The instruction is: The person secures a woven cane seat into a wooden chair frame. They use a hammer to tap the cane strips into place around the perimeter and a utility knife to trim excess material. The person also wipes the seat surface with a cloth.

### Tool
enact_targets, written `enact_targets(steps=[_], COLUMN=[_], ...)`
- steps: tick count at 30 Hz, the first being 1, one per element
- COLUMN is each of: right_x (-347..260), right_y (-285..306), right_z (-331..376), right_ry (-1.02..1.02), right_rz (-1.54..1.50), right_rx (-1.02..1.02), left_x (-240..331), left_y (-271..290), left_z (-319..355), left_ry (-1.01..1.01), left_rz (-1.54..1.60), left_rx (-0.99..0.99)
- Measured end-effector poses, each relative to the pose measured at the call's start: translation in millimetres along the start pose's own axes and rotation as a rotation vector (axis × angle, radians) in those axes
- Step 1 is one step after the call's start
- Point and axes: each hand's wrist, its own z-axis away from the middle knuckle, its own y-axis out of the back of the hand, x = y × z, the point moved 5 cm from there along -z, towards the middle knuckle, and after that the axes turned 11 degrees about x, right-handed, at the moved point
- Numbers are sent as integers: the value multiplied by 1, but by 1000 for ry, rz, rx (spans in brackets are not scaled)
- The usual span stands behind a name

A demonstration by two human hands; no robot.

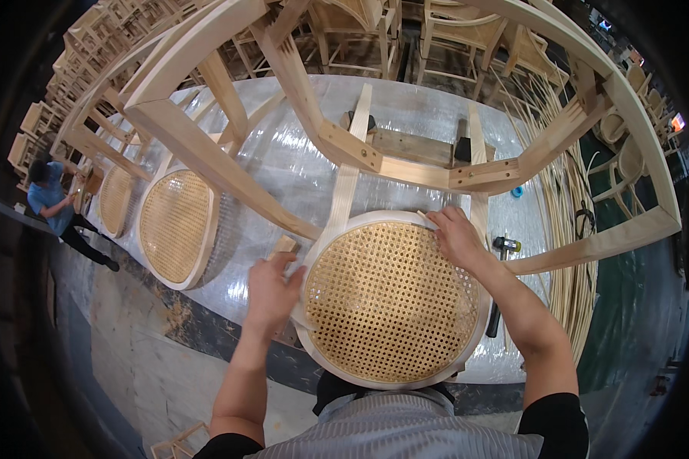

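A round woven cane panel [394, 302] in a pale wooden rim [360, 223] lies right in front of my body, joined to a large chair frame [352, 149] beyond it. At the rim's left, my left hand [274, 294] has its fingers closed round a small wooden block [285, 245]. My right hand [458, 236] rests at the far right part of the rim with its fingertips pinched together. A small pale piece shows by these fingertips, too little of it to name.
A hammer [505, 245] with a yellow-ended head lies right of the panel. Long cane strips [566, 298] run along the table's right side. Another cane seat [174, 226] stands at the left. Farther left, a person in blue [50, 200] works. Chairs [467, 30] crowd the back.
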Motion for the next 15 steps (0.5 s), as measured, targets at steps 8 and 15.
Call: enact_targets(steps=[8, 15], right_x=[-9, -4], right_y=[-9, -13], right_z=[1, 7], right_ry=[238, 298], right_rz=[84, 56], right_rx=[35, 88], left_x=[134, 191], left_y=[-100, -150], left_z=[16, -13], left_ry=[-356, -200], left_rz=[274, 66], left_rx=[-294, -711])
